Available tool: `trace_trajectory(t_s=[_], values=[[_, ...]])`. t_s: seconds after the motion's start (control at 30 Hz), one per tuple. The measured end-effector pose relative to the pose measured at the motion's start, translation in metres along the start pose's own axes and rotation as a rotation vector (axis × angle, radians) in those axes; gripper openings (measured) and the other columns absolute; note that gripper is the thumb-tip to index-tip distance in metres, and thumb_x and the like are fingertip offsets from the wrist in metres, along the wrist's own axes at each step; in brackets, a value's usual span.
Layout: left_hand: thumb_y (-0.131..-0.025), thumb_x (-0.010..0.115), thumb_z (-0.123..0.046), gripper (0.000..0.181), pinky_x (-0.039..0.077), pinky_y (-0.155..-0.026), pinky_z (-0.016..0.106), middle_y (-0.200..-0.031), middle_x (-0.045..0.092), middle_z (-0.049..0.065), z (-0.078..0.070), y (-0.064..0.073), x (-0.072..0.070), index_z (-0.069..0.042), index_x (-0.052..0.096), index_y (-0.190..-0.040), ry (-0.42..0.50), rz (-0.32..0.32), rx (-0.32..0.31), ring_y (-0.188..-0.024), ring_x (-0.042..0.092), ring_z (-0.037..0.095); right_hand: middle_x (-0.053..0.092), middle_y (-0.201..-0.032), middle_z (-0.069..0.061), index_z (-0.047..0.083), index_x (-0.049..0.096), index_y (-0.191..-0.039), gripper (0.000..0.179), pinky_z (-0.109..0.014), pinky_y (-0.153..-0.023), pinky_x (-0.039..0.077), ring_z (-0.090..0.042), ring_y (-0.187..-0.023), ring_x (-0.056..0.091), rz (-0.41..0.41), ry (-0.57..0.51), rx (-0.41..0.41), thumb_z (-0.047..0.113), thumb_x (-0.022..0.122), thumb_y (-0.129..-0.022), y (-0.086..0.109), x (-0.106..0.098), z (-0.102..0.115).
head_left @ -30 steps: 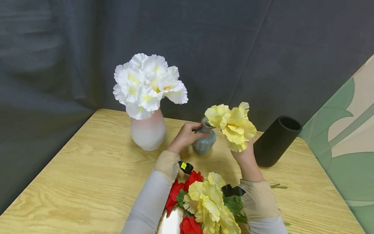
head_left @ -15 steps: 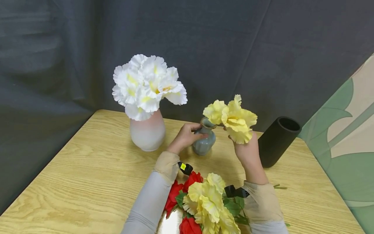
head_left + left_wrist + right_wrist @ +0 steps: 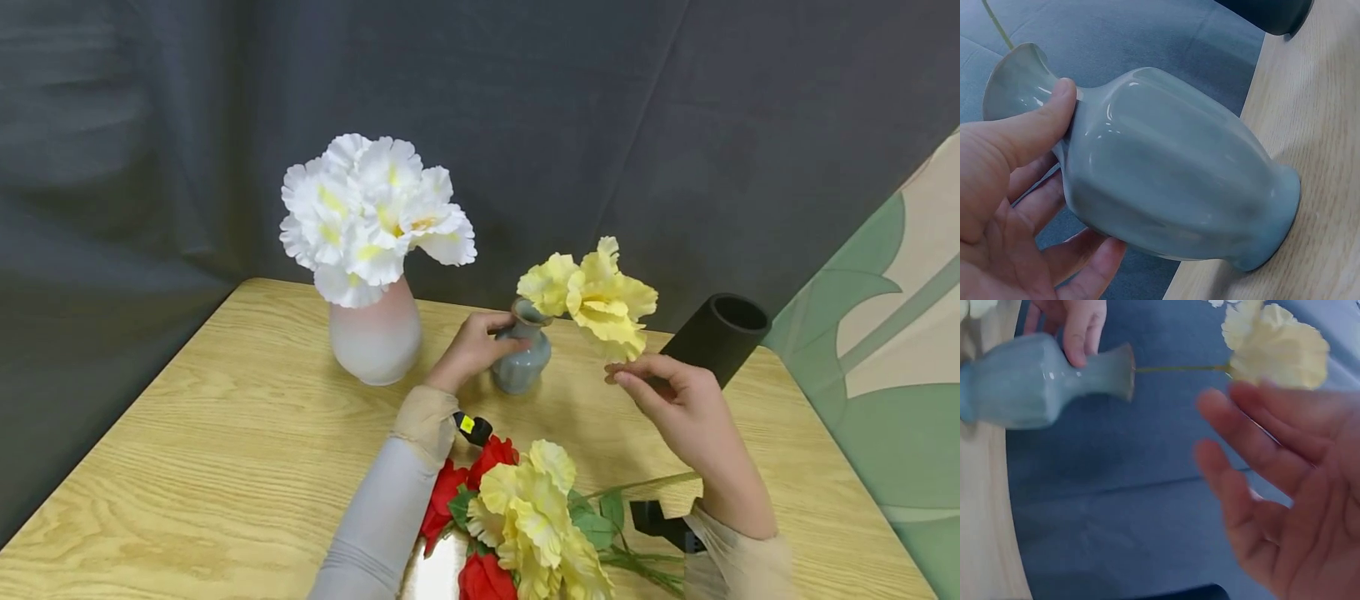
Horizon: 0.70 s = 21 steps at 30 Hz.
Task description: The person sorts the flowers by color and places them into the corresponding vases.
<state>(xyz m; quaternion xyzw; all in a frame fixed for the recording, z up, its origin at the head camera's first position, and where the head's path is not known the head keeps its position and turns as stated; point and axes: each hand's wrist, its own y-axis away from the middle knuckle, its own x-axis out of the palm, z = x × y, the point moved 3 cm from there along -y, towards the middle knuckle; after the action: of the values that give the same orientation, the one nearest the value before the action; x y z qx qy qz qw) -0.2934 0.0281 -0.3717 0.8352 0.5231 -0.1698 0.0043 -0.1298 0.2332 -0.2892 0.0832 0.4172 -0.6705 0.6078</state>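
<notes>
A small blue-grey vase (image 3: pixel 521 371) stands on the wooden table, its neck held by my left hand (image 3: pixel 472 348). The left wrist view shows the thumb (image 3: pixel 1054 122) across the narrow neck and the other fingers around the far side of the vase. A yellow flower (image 3: pixel 600 300) stands in the vase; its thin stem (image 3: pixel 1179 368) enters the mouth in the right wrist view. My right hand (image 3: pixel 686 412) is just right of and below the bloom, holding nothing, with its fingers loosely bent and apart from the stem.
White flowers (image 3: pixel 382 212) fill a pink-and-white vase (image 3: pixel 375 342) on the left. A black cylindrical vase (image 3: pixel 720 333) stands behind my right hand. Yellow flowers (image 3: pixel 528 508) and red flowers (image 3: pixel 487 579) lie at the near edge, stems pointing right. A dark curtain (image 3: pixel 525 125) hangs behind the table.
The right hand has let go of the yellow flower and moved right and down. The bloom rose slightly and now stays in the vase. The left hand keeps its hold.
</notes>
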Motion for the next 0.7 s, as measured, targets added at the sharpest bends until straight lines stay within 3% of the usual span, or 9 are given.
trace_trajectory(t_s=[0.1, 0.23, 0.4, 0.7], values=[[-0.088, 0.076, -0.014, 0.038, 0.051, -0.103, 0.038, -0.129, 0.068, 0.011, -0.001, 0.000, 0.000, -0.005, 0.070, -0.124, 0.004, 0.003, -0.005, -0.124, 0.060, 0.027, 0.074, -0.096, 0.004, 0.014, 0.076, -0.098, 0.012, -0.017, -0.067, 0.053, 0.007, -0.085, 0.062, 0.153, 0.065, -0.029, 0.006, 0.069, -0.092, 0.009, -0.001, 0.001], [-0.088, 0.076, -0.013, 0.038, 0.051, -0.102, 0.038, -0.129, 0.068, 0.012, 0.000, 0.001, 0.001, -0.004, 0.070, -0.124, 0.011, -0.004, -0.014, -0.124, 0.060, 0.027, 0.073, -0.092, 0.005, 0.020, 0.075, -0.096, 0.009, -0.023, -0.065, 0.052, 0.004, -0.081, 0.059, 0.383, 0.099, -0.024, 0.014, 0.069, -0.093, 0.018, 0.005, -0.003], [-0.088, 0.077, -0.014, 0.038, 0.051, -0.102, 0.037, -0.128, 0.068, 0.011, 0.001, 0.002, 0.003, -0.004, 0.070, -0.124, 0.011, -0.008, -0.023, -0.122, 0.060, 0.026, 0.071, -0.089, 0.005, 0.019, 0.074, -0.094, 0.010, -0.023, -0.065, 0.050, 0.003, -0.080, 0.057, 0.656, 0.013, 0.007, 0.023, 0.065, -0.096, 0.025, 0.021, -0.008], [-0.087, 0.077, -0.014, 0.040, 0.049, -0.105, 0.040, -0.130, 0.067, 0.011, 0.000, 0.001, 0.001, -0.006, 0.069, -0.126, 0.014, -0.009, -0.033, -0.126, 0.059, 0.026, 0.072, -0.088, 0.005, 0.013, 0.077, -0.092, 0.008, -0.022, -0.067, 0.052, 0.003, -0.077, 0.059, 0.880, -0.097, 0.015, 0.015, 0.069, -0.092, 0.032, 0.046, -0.005]])
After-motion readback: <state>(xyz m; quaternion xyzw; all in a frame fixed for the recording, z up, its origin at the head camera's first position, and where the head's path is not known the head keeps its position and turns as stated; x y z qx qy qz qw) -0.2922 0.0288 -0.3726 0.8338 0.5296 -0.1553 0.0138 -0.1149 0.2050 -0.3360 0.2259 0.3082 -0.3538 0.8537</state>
